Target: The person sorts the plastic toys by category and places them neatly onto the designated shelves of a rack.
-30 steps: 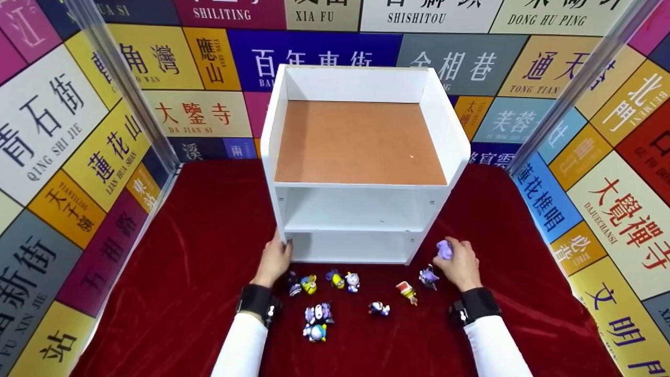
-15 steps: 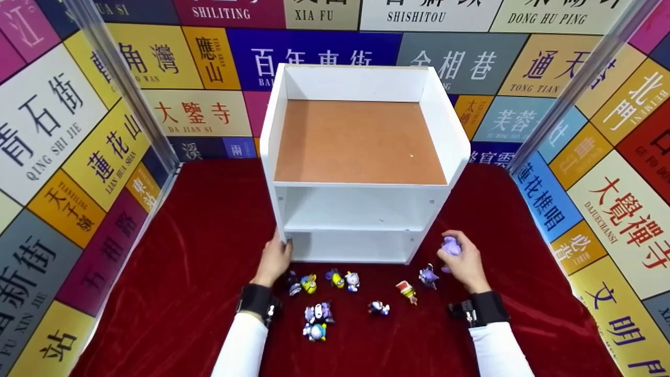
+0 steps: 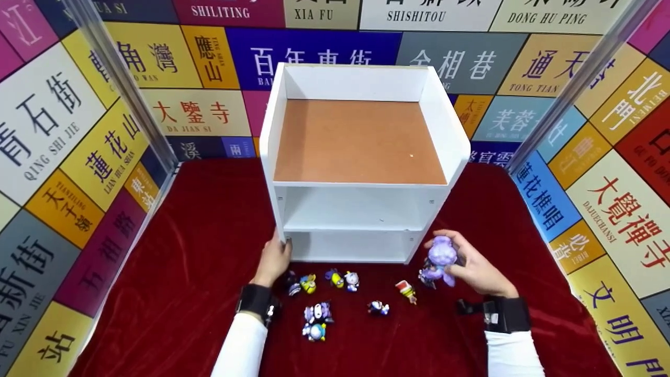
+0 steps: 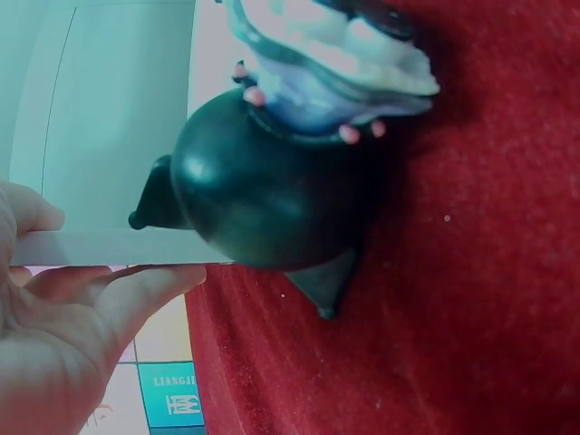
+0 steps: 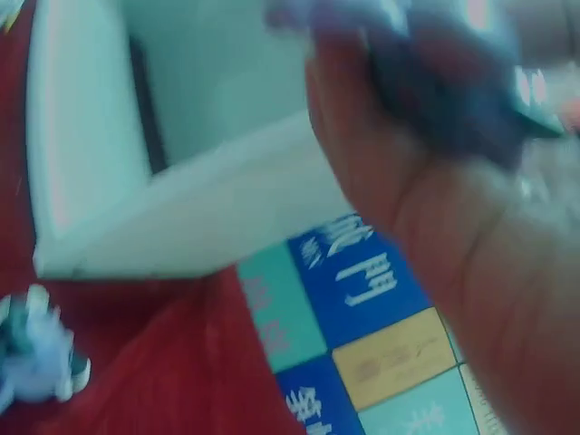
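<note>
In the head view, my left hand (image 3: 273, 262) grips the left side panel of the white shelf unit (image 3: 361, 184) near its base. Thumb and fingers lie on opposite faces of that panel in the left wrist view, and a figurine with a black round head (image 4: 272, 190) is close to the camera. My right hand (image 3: 484, 269) holds a light purple toy figurine (image 3: 442, 252) by the unit's lower right corner. It partly covers another purple and dark figurine (image 3: 425, 277) on the cloth. The right wrist view is blurred, with the held figurine at its top.
Several small figurines lie before the unit, among them a red and yellow one (image 3: 406, 291), a white and blue one (image 3: 378, 308), a yellow one (image 3: 335, 279) and a purple one (image 3: 317, 312). Dark red cloth (image 3: 209, 220) covers the table. Printed panels (image 3: 193, 112) stand around it.
My right hand first shifts slightly right, then turns and swings back left with the purple figurine, which now shows more fully. The left hand stays on the panel.
</note>
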{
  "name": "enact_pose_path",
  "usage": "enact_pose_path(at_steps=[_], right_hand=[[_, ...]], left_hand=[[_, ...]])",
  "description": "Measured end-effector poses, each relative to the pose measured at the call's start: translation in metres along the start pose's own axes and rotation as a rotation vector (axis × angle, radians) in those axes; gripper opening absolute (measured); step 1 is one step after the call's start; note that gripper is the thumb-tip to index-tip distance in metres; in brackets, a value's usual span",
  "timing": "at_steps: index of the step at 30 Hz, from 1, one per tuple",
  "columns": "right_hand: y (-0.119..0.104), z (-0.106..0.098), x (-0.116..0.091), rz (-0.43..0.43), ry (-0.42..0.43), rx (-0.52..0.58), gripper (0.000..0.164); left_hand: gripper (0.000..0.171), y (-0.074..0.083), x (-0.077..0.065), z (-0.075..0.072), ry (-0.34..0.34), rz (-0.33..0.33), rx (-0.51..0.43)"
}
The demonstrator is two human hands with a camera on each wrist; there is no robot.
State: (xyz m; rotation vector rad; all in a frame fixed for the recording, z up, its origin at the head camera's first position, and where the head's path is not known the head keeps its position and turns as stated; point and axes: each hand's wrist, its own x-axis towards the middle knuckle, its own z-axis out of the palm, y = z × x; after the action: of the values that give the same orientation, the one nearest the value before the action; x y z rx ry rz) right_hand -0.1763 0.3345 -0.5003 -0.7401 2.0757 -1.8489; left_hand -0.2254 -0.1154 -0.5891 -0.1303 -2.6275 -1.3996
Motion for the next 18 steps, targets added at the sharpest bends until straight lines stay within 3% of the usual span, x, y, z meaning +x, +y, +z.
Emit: enact_pose_path(at_steps=[5, 10, 13, 18], right_hand=[[-0.018, 0.006, 0.003, -0.219, -0.198, 0.020, 0.058], [-0.040, 0.015, 0.008, -0.280, -0.228, 0.014, 0.044], [-0.052, 0.018, 0.010, -0.333, -0.251, 0.049, 0.047], [-0.068, 0.025, 0.015, -0.445, -0.400, 0.217, 0.068]], left_hand=[[0.055, 0.001, 0.000, 0.001, 0.002, -0.004, 0.003], [0.053, -0.001, 0.000, 0.001, -0.011, -0.006, -0.003], [0.052, -0.002, -0.001, 0.001, -0.013, -0.008, -0.007], [0.053, -0.003, -0.002, 0.000, 0.007, -0.001, 0.011]])
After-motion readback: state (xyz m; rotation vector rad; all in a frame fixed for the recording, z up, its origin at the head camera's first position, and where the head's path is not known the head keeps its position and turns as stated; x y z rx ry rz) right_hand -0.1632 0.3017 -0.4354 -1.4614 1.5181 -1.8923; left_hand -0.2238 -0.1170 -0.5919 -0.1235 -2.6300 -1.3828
